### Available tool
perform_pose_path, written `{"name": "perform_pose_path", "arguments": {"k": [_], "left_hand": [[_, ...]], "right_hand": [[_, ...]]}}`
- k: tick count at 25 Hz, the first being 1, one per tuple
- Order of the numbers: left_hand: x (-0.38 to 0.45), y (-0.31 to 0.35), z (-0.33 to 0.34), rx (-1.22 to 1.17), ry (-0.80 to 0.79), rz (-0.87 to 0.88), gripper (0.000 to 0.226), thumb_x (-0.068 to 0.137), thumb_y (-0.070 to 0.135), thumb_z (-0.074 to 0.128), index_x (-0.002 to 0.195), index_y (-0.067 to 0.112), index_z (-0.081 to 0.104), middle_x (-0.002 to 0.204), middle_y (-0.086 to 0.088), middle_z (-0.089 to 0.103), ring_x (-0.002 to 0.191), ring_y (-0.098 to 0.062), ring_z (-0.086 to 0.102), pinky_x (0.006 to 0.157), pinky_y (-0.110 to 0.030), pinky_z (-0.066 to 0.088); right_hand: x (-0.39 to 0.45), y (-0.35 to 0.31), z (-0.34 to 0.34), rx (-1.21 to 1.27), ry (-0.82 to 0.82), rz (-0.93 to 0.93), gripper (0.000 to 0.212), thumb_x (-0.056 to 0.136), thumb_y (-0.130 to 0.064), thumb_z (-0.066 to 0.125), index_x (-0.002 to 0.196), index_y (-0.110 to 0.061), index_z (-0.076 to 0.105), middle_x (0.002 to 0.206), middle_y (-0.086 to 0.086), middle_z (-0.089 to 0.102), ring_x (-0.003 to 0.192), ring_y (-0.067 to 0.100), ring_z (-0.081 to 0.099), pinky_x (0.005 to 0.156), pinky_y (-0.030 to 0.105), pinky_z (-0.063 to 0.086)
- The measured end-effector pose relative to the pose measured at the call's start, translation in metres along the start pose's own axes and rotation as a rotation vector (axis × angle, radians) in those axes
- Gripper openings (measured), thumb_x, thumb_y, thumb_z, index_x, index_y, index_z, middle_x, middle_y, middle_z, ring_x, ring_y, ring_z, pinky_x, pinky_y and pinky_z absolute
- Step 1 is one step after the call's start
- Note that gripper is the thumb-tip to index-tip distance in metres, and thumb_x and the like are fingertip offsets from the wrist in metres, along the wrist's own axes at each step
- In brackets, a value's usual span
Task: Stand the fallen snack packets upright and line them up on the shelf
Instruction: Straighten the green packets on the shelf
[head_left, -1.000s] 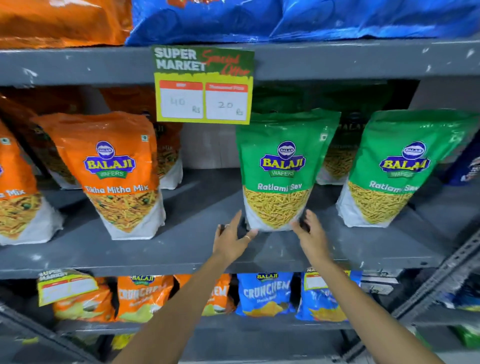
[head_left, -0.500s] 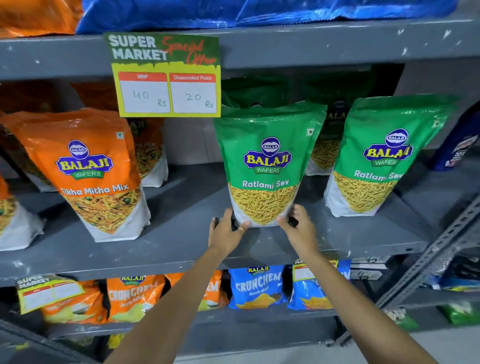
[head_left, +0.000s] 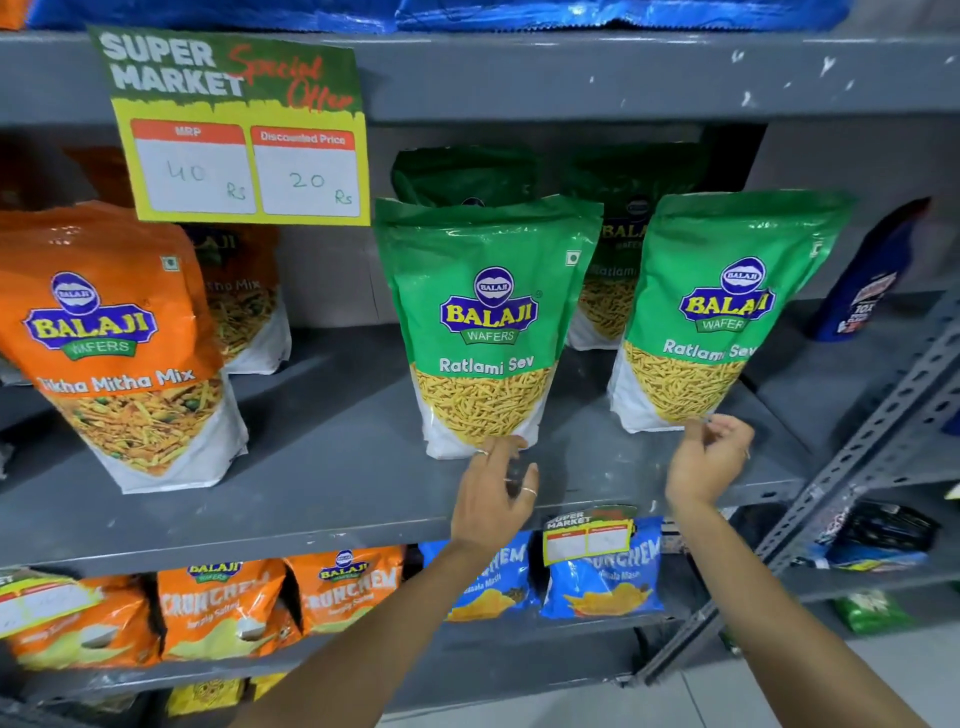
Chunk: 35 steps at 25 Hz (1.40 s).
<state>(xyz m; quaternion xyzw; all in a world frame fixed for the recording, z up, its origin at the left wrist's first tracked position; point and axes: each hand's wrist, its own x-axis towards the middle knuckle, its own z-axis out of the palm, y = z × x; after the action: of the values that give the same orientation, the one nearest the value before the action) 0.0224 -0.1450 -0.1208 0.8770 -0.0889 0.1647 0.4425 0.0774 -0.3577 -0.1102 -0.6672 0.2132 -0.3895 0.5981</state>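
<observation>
Taking the price card (head_left: 236, 130) as my mark: below and left of it an orange packet (head_left: 122, 343) stands upright on the grey shelf (head_left: 332, 467). Below and right of the card, my left hand (head_left: 493, 493) reaches up, fingers loosely curled, tips touching the bottom edge of the middle green packet (head_left: 488, 327), holding nothing. Further right, my right hand (head_left: 709, 460) is bent at the wrist, fingers pinched narrow at the base of the right green packet (head_left: 727, 306); whether it grips, I cannot tell.
</observation>
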Motion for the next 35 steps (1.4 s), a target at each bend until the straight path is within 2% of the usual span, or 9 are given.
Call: {"name": "perform_pose_path", "arguments": {"k": [2,4,7,10,13,15,22,30,35], "left_hand": [[0.009,0.012,0.018,-0.077,-0.137,-0.055,0.038,0.083,0.025,0.055,0.118,0.010,0.055,0.099,-0.008,0.060,0.087,-0.018,0.054,0.083,-0.040,0.051],[0.022,0.021,0.035,-0.124,-0.238,-0.107,0.045,0.084,0.026,0.057,0.126,0.012,0.051,0.109,-0.009,0.063,0.102,-0.021,0.057,0.093,-0.038,0.048],[0.044,0.029,0.057,-0.128,-0.339,-0.172,0.056,0.086,0.025,0.059,0.137,0.015,0.040,0.133,-0.008,0.055,0.124,-0.022,0.049,0.103,-0.029,0.037],[0.062,0.034,0.075,-0.048,-0.398,-0.159,0.070,0.086,0.029,0.058,0.146,0.015,0.024,0.150,-0.008,0.036,0.139,-0.024,0.031,0.113,-0.032,0.026],[0.078,0.040,0.092,0.042,-0.407,-0.137,0.081,0.087,0.037,0.055,0.148,0.011,0.010,0.157,-0.009,0.018,0.146,-0.024,0.013,0.119,-0.038,0.011],[0.088,0.041,0.101,0.096,-0.400,-0.119,0.082,0.087,0.041,0.053,0.147,0.009,0.008,0.158,-0.011,0.016,0.147,-0.022,0.007,0.119,-0.038,0.005],[0.088,0.029,0.109,0.153,-0.389,-0.027,0.078,0.085,0.045,0.054,0.145,0.010,0.019,0.154,-0.011,0.029,0.143,-0.024,0.022,0.119,-0.037,0.006],[0.087,0.024,0.112,0.070,-0.371,-0.061,0.075,0.083,0.047,0.054,0.144,0.015,0.025,0.151,-0.010,0.034,0.141,-0.028,0.026,0.120,-0.040,0.014],[0.080,0.033,0.103,0.003,-0.396,-0.181,0.082,0.084,0.045,0.056,0.147,0.017,0.013,0.156,-0.008,0.023,0.145,-0.032,0.012,0.117,-0.045,0.017]], "right_hand": [[0.016,0.006,-0.006,-0.106,-0.028,0.005,0.014,0.086,-0.001,0.050,0.100,-0.002,0.047,0.095,0.014,0.049,0.080,0.017,0.050,0.072,0.017,0.042],[0.029,0.014,-0.008,-0.228,-0.069,-0.029,0.021,0.088,-0.002,0.047,0.107,0.007,0.047,0.104,0.024,0.053,0.090,0.027,0.052,0.084,0.033,0.041],[0.043,0.022,-0.008,-0.304,-0.115,-0.008,0.034,0.092,-0.010,0.040,0.121,0.007,0.044,0.123,0.030,0.051,0.114,0.040,0.047,0.097,0.040,0.035],[0.047,0.023,-0.005,-0.276,-0.159,0.005,0.048,0.091,-0.029,0.028,0.123,0.002,0.046,0.124,0.028,0.054,0.114,0.040,0.047,0.099,0.044,0.035],[0.045,0.023,-0.006,-0.249,-0.180,0.006,0.046,0.093,-0.029,0.026,0.120,-0.001,0.049,0.119,0.026,0.059,0.109,0.038,0.051,0.094,0.042,0.038],[0.045,0.025,-0.007,-0.235,-0.180,0.001,0.042,0.094,-0.026,0.028,0.121,-0.001,0.050,0.118,0.025,0.060,0.108,0.038,0.052,0.091,0.039,0.039],[0.042,0.021,-0.010,-0.181,-0.101,0.057,0.031,0.096,-0.018,0.034,0.115,-0.001,0.053,0.109,0.024,0.061,0.101,0.031,0.051,0.072,0.022,0.028],[0.042,0.021,-0.009,-0.256,-0.102,0.040,0.036,0.097,-0.021,0.031,0.120,-0.003,0.051,0.112,0.026,0.060,0.105,0.035,0.050,0.080,0.033,0.036],[0.036,0.016,-0.009,-0.271,-0.121,0.020,0.036,0.096,-0.021,0.034,0.123,-0.002,0.048,0.117,0.026,0.059,0.108,0.037,0.051,0.086,0.034,0.038]]}}
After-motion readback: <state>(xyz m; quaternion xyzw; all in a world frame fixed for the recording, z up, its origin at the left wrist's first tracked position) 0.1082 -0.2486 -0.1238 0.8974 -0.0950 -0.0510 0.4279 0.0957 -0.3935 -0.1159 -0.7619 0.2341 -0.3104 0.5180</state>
